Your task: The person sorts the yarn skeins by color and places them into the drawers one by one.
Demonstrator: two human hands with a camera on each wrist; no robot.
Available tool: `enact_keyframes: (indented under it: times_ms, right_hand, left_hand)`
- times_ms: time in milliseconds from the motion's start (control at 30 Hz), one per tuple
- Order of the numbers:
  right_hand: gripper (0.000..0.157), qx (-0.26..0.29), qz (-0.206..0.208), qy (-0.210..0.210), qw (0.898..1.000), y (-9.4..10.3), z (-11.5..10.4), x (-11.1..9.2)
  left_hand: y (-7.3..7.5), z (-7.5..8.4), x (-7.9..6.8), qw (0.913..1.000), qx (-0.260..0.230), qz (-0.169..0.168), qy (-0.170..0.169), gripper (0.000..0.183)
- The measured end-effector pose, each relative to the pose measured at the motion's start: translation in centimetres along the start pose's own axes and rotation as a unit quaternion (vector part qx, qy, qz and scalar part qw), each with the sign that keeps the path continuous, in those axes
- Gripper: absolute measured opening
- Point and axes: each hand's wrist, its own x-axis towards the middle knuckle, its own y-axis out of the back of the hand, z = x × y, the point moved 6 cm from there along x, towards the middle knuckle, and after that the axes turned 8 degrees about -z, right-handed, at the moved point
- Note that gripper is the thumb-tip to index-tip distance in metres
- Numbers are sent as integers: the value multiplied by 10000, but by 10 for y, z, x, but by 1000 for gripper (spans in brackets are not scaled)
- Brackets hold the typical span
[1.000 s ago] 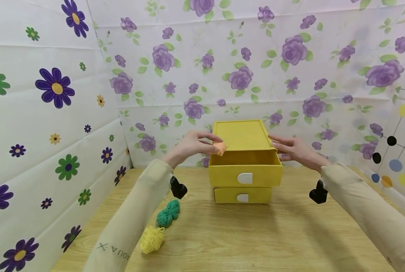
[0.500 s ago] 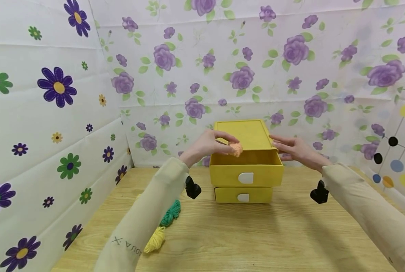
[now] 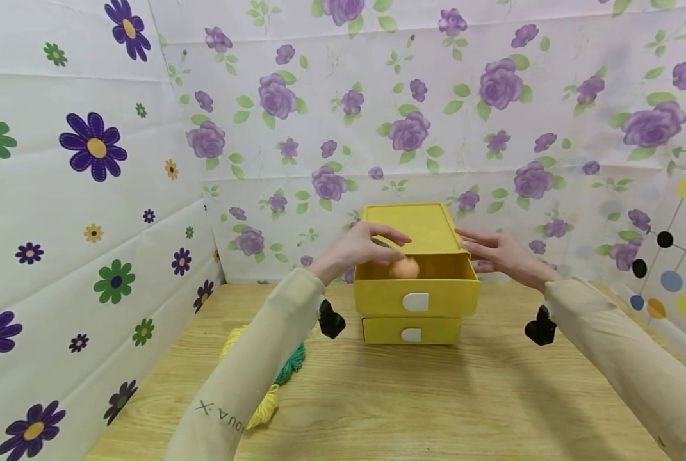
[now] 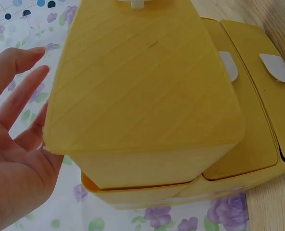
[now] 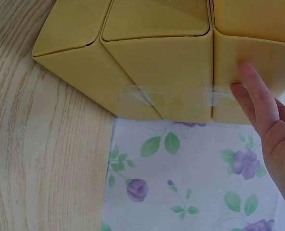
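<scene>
A yellow drawer unit (image 3: 413, 225) stands on the table with its top drawer (image 3: 380, 299) pulled out. Over that drawer's opening is my left hand (image 3: 368, 246), thumb and fingers parted. Just beneath its thumb a small orange yarn bundle (image 3: 405, 267), blurred, shows inside the drawer opening. From the left wrist, the hand (image 4: 24, 163) appears beside the drawer with nothing between its fingers; the bundle is hidden there. My right hand (image 3: 501, 256) touches the unit's right side with extended fingers, which also show against the yellow side wall in the right wrist view.
Partly behind my left forearm lie a green yarn skein (image 3: 293, 365), a yellow skein (image 3: 264, 408) and another yellow piece (image 3: 231, 340). The wooden table (image 3: 423, 403) meets a flowered cloth wall (image 3: 296, 160) behind the unit.
My left hand has moved right, from the unit's left edge to over the drawer, and has let go of the orange yarn bundle, which dropped lower. The right hand stays at the side.
</scene>
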Motion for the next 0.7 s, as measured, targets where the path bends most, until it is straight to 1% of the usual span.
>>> enact_keyframes:
  times_ms: [133,367,533,700]
  right_hand:
    - [59,-39,-35,61,10000,-1,-2,0]
    - [59,11,-50,49,10000,-1,-2,0]
    - [59,-10,-31,-1,10000,-2,-1,-1]
    - [59,9,-27,13,10000,-2,-1,-1]
  left_hand:
    - [2,2,0,9999,-138,26,-57,32]
    - [6,4,-2,9998,-144,84,-118,32]
    - [9,3,-7,9998,-157,86,-118,35]
    - [17,1,-14,9995,-184,227,-109,38]
